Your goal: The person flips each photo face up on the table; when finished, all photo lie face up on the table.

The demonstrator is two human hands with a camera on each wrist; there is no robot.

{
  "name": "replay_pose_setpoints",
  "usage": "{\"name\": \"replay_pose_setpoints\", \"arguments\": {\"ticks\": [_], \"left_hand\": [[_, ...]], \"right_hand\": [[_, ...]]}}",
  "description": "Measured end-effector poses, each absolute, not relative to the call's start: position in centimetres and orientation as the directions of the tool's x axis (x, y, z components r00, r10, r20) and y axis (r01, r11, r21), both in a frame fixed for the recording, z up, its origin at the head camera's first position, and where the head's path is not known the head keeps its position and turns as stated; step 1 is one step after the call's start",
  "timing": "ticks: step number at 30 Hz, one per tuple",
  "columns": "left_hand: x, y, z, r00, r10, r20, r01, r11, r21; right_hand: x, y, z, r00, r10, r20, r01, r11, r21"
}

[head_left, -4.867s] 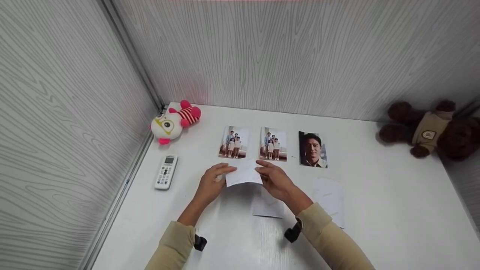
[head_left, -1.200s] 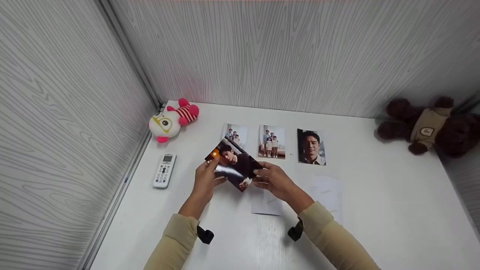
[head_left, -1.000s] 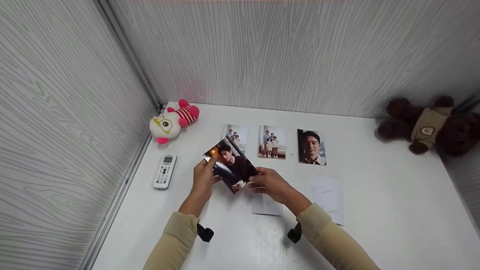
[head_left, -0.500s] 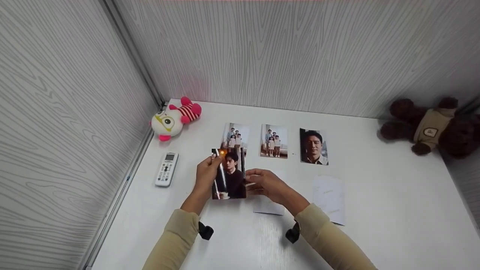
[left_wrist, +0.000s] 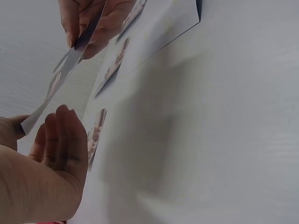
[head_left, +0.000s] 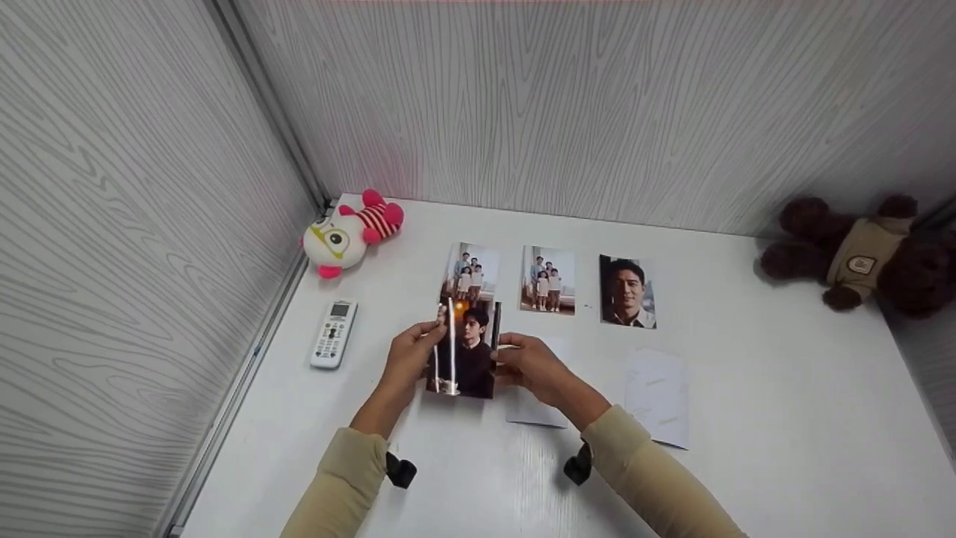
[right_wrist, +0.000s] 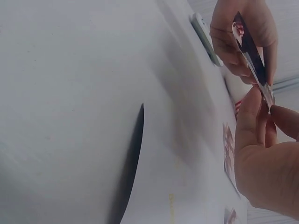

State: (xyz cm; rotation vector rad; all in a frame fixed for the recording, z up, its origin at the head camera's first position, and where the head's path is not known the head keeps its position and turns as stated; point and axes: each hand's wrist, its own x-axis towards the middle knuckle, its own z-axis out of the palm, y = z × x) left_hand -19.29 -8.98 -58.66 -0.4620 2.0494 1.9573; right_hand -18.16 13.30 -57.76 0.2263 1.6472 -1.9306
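In the head view a glossy photo [head_left: 476,366] of a person in a dark sweater is held above the table, picture side up. My left hand [head_left: 409,359] pinches its left edge, thumb on top. At the right edge, my right hand [head_left: 536,368] holds it between thumb and fingers. The left wrist view shows the photo [left_wrist: 70,63] nearly edge-on and slightly bent. Behind it lie two family photos [head_left: 472,270] [head_left: 549,280] and a portrait photo [head_left: 629,291], face up. Two face-down photos [head_left: 538,411] [head_left: 657,396] show white backs; my right hand partly covers the nearer one.
A white remote control [head_left: 334,335] lies on the left of the white table [head_left: 777,418]. Behind it rests a pink-and-white plush toy [head_left: 336,243]. A brown teddy bear [head_left: 859,258] lies at the far right. Grey wood-patterned panels [head_left: 523,104] stand along the back and left.
The held photo showed its white back earliest; it now shows its picture. It was slanted about a second ago and has been turned upright, with both hands still on it.
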Motion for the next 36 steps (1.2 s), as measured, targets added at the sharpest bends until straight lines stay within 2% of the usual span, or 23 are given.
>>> {"name": "replay_pose_setpoints", "arguments": {"ticks": [7,14,19,28,36], "left_hand": [[-18.2,-10.2,-59.7,-0.900,-0.040,-0.435,-0.436,0.073,0.897],[-18.7,-10.6,-60.7,-0.930,-0.085,-0.358,-0.367,0.302,0.880],[-19.3,-10.8,-61.2,-0.943,-0.122,-0.309,-0.331,0.405,0.852],[-19.4,-11.6,-61.5,-0.944,-0.116,-0.308,-0.327,0.443,0.835],[-19.4,-11.6,-61.0,-0.953,-0.094,-0.289,-0.292,0.542,0.788]], "right_hand": [[-17.9,13.0,-59.4,-0.813,-0.279,-0.510,0.545,-0.058,-0.837],[-18.2,12.2,-60.6,-0.809,-0.292,-0.511,0.550,-0.064,-0.833],[-18.3,12.3,-60.6,-0.784,-0.292,-0.548,0.591,-0.084,-0.802],[-18.3,12.5,-60.1,-0.759,-0.283,-0.586,0.624,-0.059,-0.779],[-18.3,12.5,-59.9,-0.764,-0.295,-0.574,0.618,-0.077,-0.783]]}}
